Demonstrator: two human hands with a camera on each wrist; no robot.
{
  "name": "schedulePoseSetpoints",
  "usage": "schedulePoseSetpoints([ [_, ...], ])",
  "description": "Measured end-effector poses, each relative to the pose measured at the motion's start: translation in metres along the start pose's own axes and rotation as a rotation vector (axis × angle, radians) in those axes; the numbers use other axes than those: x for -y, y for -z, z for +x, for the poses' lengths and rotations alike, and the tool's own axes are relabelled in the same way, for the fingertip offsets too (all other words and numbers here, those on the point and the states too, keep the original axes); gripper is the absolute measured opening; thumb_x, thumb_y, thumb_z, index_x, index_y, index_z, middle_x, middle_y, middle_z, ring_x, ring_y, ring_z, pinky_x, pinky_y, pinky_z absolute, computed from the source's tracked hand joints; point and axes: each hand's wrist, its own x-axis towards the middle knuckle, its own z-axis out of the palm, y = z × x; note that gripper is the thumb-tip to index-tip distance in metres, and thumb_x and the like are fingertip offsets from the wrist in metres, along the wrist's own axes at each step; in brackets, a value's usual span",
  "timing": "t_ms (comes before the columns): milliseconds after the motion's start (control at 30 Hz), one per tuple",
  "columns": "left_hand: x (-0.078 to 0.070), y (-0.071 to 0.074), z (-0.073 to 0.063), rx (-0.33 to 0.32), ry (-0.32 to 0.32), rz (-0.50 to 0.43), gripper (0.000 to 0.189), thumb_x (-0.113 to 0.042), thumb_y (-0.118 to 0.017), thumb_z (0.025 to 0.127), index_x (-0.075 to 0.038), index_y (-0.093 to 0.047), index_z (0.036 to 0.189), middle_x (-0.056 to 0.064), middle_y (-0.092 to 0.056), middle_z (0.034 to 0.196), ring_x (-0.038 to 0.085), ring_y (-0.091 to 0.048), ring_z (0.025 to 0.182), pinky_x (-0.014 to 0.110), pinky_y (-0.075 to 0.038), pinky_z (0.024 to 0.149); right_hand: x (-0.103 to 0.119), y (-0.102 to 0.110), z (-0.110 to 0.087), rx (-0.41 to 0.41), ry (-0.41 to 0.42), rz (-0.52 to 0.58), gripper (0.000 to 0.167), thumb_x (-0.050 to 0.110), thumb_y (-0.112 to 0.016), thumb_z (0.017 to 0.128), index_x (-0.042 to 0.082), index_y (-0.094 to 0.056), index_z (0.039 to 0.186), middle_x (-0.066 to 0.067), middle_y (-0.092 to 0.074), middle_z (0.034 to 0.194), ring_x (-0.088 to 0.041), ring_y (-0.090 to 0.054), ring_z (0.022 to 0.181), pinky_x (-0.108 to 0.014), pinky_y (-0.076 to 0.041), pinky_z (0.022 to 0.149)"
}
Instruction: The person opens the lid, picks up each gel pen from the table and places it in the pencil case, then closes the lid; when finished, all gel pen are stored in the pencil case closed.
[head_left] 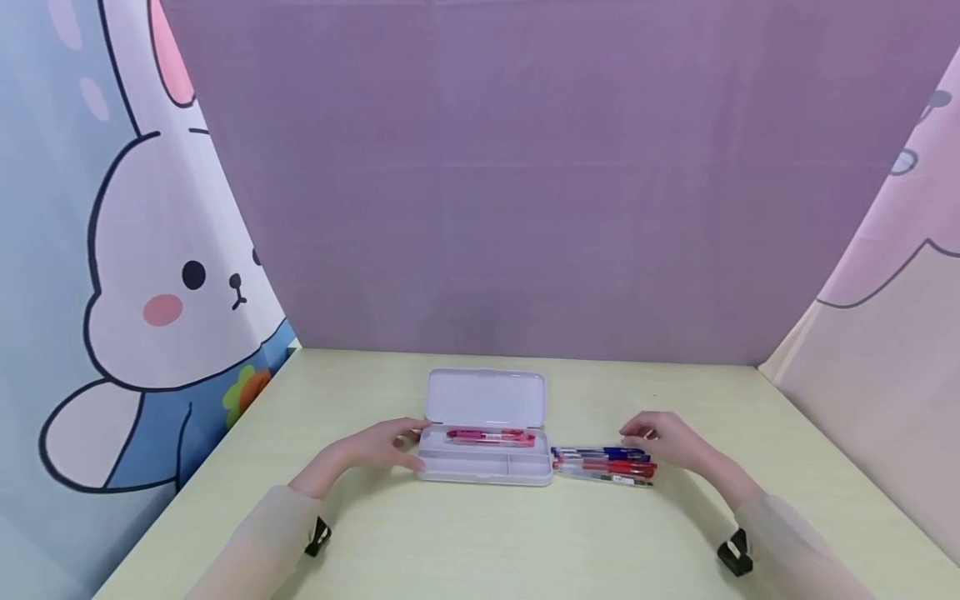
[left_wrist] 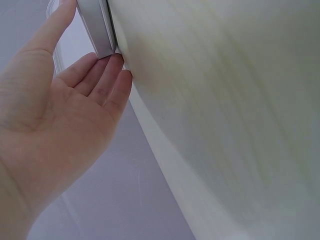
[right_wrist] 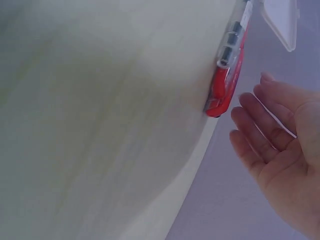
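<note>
A white pencil case (head_left: 461,467) lies on the table with its lid (head_left: 486,398) raised at the back. Pink and red pens (head_left: 491,437) rest in its long rear compartment; the front compartments hold nothing visible. My left hand (head_left: 375,444) holds the case's left end, thumb at the front corner and fingers at the rear; the left wrist view shows fingertips against the case corner (left_wrist: 97,30). Right of the case lies a bunch of blue pens (head_left: 626,453), red pens (head_left: 626,468) and a black-tipped pen (head_left: 632,481). My right hand (head_left: 667,437) hovers by their right ends, fingers loosely bent and holding nothing.
The pale wooden table (head_left: 480,542) reaches back to a purple cloth backdrop (head_left: 480,183). A curtain with a cartoon rabbit (head_left: 172,250) hangs at the left, a pink and cream one (head_left: 892,333) at the right. Each wrist wears a black device.
</note>
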Motion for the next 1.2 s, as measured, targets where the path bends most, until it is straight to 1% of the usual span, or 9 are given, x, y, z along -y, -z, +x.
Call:
schedulePoseSetpoints([
  [167,0.000,0.000,0.000,0.001,0.000,0.001,0.075,-0.032,-0.074,0.080,-0.004,-0.040,0.141,0.019,-0.045,0.139,0.035,-0.049,0.121,0.052,-0.039,0.103,-0.006,-0.002,-0.003,0.007,0.003,-0.013,0.013,0.011,-0.066,0.086,0.002,-0.069,0.093,-0.003,-0.069,0.085,-0.008,-0.061,0.075,-0.022,-0.053,0.066],
  [267,0.000,0.000,-0.001,0.001,0.000,-0.004,0.075,-0.032,-0.074,0.080,-0.004,-0.041,0.141,0.019,-0.046,0.139,0.035,-0.049,0.121,0.052,-0.040,0.102,-0.008,-0.003,-0.003,0.019,-0.011,-0.022,0.010,0.011,-0.066,0.085,0.004,-0.069,0.092,-0.001,-0.068,0.085,-0.006,-0.060,0.075,-0.021,-0.052,0.066],
  [467,0.000,0.000,-0.002,0.001,0.002,-0.006,0.075,-0.033,-0.074,0.080,-0.004,-0.040,0.141,0.019,-0.045,0.139,0.035,-0.048,0.121,0.051,-0.041,0.102,-0.012,-0.006,-0.002,0.035,-0.002,-0.040,0.005,0.010,-0.067,0.084,0.006,-0.070,0.087,-0.001,-0.068,0.084,-0.007,-0.059,0.075,-0.022,-0.052,0.065],
  [567,0.000,0.000,-0.002,-0.001,-0.001,-0.009,0.075,-0.033,-0.074,0.080,-0.003,-0.040,0.141,0.019,-0.045,0.139,0.036,-0.048,0.121,0.051,-0.041,0.102,-0.012,-0.008,-0.001,0.037,0.003,-0.057,0.004,0.009,-0.068,0.084,0.007,-0.071,0.087,-0.001,-0.068,0.084,-0.007,-0.059,0.076,-0.022,-0.052,0.065],
  [600,0.000,0.000,-0.002,-0.001,-0.002,-0.007,0.075,-0.033,-0.074,0.080,-0.003,-0.040,0.141,0.019,-0.045,0.139,0.035,-0.048,0.121,0.051,-0.041,0.102,-0.012,-0.008,-0.001,0.037,0.016,-0.064,0.005,0.008,-0.067,0.084,0.006,-0.071,0.087,-0.002,-0.068,0.085,-0.008,-0.059,0.076,-0.023,-0.052,0.065],
  [800,0.000,0.000,-0.002,-0.004,0.010,-0.007,0.076,-0.033,-0.074,0.080,-0.004,-0.040,0.141,0.019,-0.045,0.140,0.035,-0.048,0.121,0.051,-0.040,0.103,-0.011,-0.010,0.000,0.022,0.068,-0.110,0.007,0.002,-0.065,0.083,0.001,-0.071,0.088,-0.006,-0.067,0.085,-0.014,-0.061,0.076,-0.025,-0.053,0.065],
  [1000,-0.001,-0.001,-0.001,-0.006,0.019,-0.007,0.075,-0.031,-0.074,0.080,-0.005,-0.040,0.141,0.019,-0.045,0.140,0.035,-0.048,0.121,0.052,-0.039,0.103,-0.011,-0.012,0.001,0.011,0.065,-0.169,0.007,0.003,-0.066,0.082,0.003,-0.071,0.087,-0.002,-0.065,0.083,-0.013,-0.059,0.075,-0.028,-0.051,0.066],
  [1200,-0.001,-0.001,0.000,-0.005,0.020,-0.004,0.074,-0.030,-0.074,0.080,-0.005,-0.040,0.141,0.019,-0.045,0.139,0.036,-0.048,0.121,0.053,-0.039,0.103,-0.011,-0.013,0.000,-0.006,0.048,-0.169,0.004,0.004,-0.068,0.082,0.004,-0.069,0.085,0.000,-0.064,0.081,-0.010,-0.057,0.073,-0.027,-0.050,0.064],
])
